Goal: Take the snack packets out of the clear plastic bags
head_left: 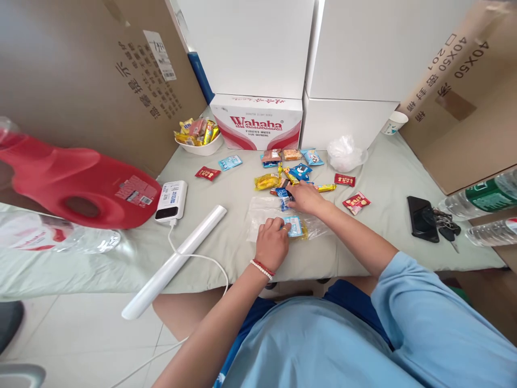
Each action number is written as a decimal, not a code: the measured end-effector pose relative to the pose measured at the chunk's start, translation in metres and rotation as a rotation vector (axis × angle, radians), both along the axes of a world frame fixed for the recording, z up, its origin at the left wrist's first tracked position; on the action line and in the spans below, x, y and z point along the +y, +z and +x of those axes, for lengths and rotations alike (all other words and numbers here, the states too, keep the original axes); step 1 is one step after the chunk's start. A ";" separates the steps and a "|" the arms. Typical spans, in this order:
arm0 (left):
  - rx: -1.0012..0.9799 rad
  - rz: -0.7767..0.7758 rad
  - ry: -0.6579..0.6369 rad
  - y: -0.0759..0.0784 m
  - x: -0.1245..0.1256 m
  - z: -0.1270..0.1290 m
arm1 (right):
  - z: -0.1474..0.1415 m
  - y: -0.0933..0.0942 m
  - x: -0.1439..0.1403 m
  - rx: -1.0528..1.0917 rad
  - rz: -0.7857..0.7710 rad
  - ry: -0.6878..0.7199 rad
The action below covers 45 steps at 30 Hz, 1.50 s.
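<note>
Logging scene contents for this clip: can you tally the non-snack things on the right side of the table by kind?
Black phone: 1
Bunch of keys: 1
Plastic water bottles: 2
Paper cup: 1
Crumpled clear bag: 1
Total: 6

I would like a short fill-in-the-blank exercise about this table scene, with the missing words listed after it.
1. The left hand presses on a clear plastic ____ lying flat on the table.
2. The right hand reaches into the pile of snack packets, in front of a box printed with the word ____.
3. The phone at the right is coloured ____.
4. The white bowl holds more ____.

Missing words: bag; Wahaha; black; snacks
</note>
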<state>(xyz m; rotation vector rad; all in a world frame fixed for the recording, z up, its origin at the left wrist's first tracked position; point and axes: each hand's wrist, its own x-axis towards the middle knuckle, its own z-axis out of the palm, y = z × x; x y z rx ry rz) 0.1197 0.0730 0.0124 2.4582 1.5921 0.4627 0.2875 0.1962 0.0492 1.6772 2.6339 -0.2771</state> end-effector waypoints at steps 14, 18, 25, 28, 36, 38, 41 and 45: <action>-0.237 -0.085 0.052 -0.010 -0.001 -0.014 | 0.019 0.005 -0.081 0.211 -0.107 0.473; -0.578 -0.174 0.136 -0.022 0.002 -0.032 | 0.018 -0.015 -0.102 0.147 -0.054 0.502; -0.944 -0.166 0.674 -0.011 0.019 -0.037 | -0.001 -0.008 -0.110 -0.062 0.050 0.560; -0.793 -0.115 0.674 0.001 0.027 -0.021 | -0.007 -0.007 -0.110 -0.078 0.044 0.571; -0.707 -0.027 0.323 -0.001 0.025 -0.043 | 0.000 -0.013 -0.096 0.112 -0.082 0.480; -0.713 0.055 0.203 -0.004 0.018 -0.061 | 0.004 -0.017 -0.094 0.240 -0.119 0.401; -0.588 0.059 0.093 -0.012 0.008 -0.082 | 0.009 -0.023 -0.093 0.374 -0.131 0.313; -0.320 -0.082 0.172 -0.024 0.003 -0.083 | 0.013 -0.022 -0.095 0.386 -0.090 0.454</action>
